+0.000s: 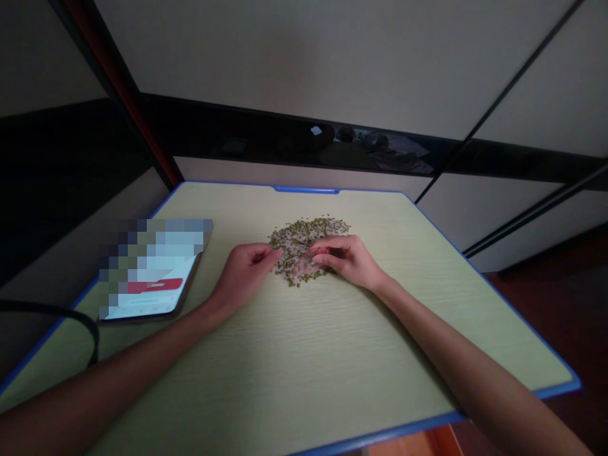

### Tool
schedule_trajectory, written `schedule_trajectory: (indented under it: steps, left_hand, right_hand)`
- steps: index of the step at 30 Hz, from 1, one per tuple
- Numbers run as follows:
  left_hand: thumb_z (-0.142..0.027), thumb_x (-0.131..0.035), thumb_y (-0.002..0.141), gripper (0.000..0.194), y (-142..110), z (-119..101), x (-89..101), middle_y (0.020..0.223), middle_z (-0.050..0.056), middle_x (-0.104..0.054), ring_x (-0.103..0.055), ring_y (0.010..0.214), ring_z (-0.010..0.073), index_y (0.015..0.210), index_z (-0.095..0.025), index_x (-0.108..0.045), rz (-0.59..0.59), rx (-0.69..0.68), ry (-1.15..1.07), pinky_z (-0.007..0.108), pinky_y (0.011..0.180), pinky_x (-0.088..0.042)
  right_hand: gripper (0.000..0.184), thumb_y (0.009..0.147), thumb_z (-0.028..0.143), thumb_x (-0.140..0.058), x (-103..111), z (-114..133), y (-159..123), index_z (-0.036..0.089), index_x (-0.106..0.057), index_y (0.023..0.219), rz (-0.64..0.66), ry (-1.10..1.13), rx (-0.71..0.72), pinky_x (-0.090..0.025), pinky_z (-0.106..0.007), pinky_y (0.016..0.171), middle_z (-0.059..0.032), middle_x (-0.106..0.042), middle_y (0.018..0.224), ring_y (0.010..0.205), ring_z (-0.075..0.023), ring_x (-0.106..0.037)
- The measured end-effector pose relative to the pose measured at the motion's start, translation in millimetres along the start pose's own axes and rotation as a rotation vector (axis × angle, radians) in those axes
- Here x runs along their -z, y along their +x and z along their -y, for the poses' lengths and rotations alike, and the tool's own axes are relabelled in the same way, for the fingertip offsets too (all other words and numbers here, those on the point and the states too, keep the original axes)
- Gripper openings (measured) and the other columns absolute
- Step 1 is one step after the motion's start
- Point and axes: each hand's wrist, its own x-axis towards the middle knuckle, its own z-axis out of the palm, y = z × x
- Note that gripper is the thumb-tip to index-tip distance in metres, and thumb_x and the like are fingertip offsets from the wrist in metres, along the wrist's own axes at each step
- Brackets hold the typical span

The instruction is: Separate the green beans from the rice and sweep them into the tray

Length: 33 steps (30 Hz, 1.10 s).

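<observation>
A low, spread-out pile of small green beans mixed with pale grains [304,231] lies on the table towards its far side. At the pile's left edge is my left hand [249,269], thumb and forefinger pinched together; whatever may be between them is too small to make out. My right hand [349,259] reaches over the pile's right part, its thumb and fingertips curled close together just above the grains. Anything in that pinch cannot be made out either. The right hand covers part of the pile.
The pale table [294,361] has a blue rim. On its left a tablet or large phone [156,297] lies with its screen lit and partly pixelated, and a dark cable [71,311] runs near it. Cabinet panels [304,63] stand behind the far edge.
</observation>
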Motion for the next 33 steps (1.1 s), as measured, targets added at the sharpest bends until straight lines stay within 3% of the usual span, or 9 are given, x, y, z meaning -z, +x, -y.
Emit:
schedule_trajectory:
  steps: [5, 13, 33]
  left_hand:
    - [-0.031, -0.049, 0.071, 0.032, 0, 0, -0.4, 0.034, -0.008, -0.032, -0.03, 0.035, 0.0065, 0.043, -0.02, -0.039, -0.01, 0.001, 0.006, 0.023, 0.04, -0.021]
    - [-0.032, -0.05, 0.069, 0.032, 1, 4, -1.0, 0.035, -0.008, -0.031, -0.03, 0.036, 0.0062, 0.042, -0.02, -0.038, -0.02, -0.033, -0.01, 0.022, 0.041, -0.021]
    - [-0.03, -0.05, 0.069, 0.034, 1, 1, -1.8, 0.035, -0.008, -0.031, -0.029, 0.037, 0.006, 0.04, -0.019, -0.038, -0.027, -0.071, -0.036, 0.022, 0.04, -0.021]
  right_hand:
    - [0.014, 0.076, 0.021, -0.064, -5, 3, 0, 0.015, -0.072, 0.086, 0.014, -0.009, 0.047, -0.048, -0.026, 0.07, -0.006, -0.071, 0.085, 0.075, -0.0151, -0.063]
    - [0.014, 0.078, 0.019, -0.063, -10, 6, 2, 0.015, -0.074, 0.087, 0.051, 0.039, 0.146, -0.048, -0.023, 0.066, -0.0059, -0.072, 0.082, 0.072, -0.0136, -0.063]
    - [0.012, 0.079, 0.013, -0.064, -22, 18, -1, 0.013, -0.073, 0.087, 0.11, 0.064, 0.239, -0.048, -0.022, 0.064, -0.0055, -0.072, 0.079, 0.07, -0.012, -0.062]
